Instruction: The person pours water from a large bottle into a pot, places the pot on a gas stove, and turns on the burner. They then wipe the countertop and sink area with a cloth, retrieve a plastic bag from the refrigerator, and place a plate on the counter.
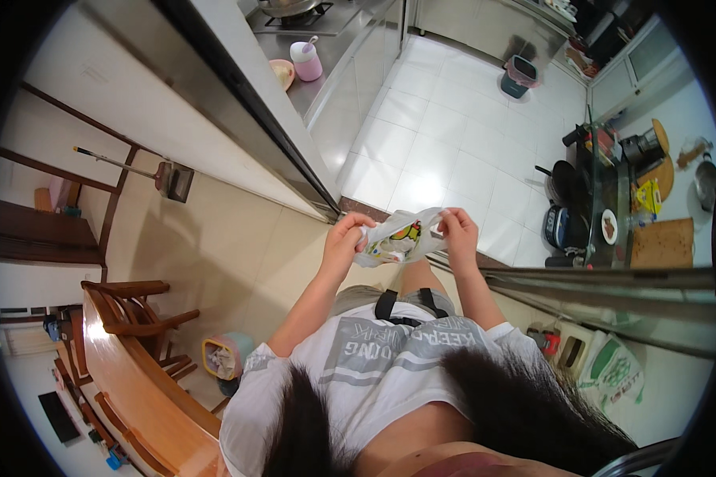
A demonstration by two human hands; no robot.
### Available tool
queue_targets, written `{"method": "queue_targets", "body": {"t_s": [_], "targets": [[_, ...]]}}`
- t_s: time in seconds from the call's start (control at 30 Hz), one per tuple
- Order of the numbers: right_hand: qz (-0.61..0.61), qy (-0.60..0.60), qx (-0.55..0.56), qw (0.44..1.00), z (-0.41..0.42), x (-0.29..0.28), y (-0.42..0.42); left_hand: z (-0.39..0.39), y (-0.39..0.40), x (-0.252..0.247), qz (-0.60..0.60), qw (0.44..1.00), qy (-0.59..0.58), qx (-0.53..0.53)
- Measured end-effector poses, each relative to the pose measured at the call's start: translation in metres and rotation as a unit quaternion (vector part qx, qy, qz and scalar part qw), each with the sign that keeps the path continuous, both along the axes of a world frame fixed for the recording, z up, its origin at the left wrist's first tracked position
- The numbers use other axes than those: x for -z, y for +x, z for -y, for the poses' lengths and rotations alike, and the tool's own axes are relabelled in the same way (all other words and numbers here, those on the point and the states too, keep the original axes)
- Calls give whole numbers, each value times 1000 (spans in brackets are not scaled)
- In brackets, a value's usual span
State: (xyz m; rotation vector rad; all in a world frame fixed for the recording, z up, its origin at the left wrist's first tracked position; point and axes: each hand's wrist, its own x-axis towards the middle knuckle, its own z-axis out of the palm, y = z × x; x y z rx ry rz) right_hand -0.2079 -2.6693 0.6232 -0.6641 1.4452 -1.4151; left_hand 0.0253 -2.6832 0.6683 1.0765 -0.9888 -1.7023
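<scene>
A translucent plastic bag [397, 239] with a green, yellow and red print is stretched between both hands in front of the waist. My left hand [352, 238], at the left of the view, pinches one side of the bag between thumb and fingers. On the other side, my right hand [458, 229] grips the bag's upper edge near its corner. Something pale shows through the plastic, too unclear to name. The bag is held in the air by the kitchen doorway, above the threshold.
A bin [519, 76] stands on the white kitchen tiles; another bin [222, 356] holds crumpled waste beside a wooden chair [137, 310]. A long-handled dustpan [176, 180] stands near the wall. Pans [564, 179] and a chopping board [662, 243] are at the right. Sliding door frames flank the doorway.
</scene>
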Motion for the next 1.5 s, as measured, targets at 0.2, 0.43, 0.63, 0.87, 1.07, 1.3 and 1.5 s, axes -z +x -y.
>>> {"method": "queue_targets", "body": {"t_s": [0.2,0.43,0.63,0.87,1.07,1.3,1.5], "targets": [[-9,-54,-14,998,130,-41,-62,125,-53,-20,-9,999,-38,13],[-77,-158,-84,981,285,-126,-104,263,-83,-98,-32,992,-118,-42],[-52,-309,-104,944,434,-207,-84,400,-68,-186,-39,939,-308,-150],[-4,-394,-150,907,596,-232,4,560,4,-207,-103,882,-370,-273],[-35,-326,-220,919,691,-184,82,646,89,-173,-71,884,-319,-334],[-71,-211,-313,923,753,-93,130,674,135,-95,62,913,-220,-338],[-117,-156,-407,892,775,-42,119,646,127,-45,226,919,-88,-312]]}}
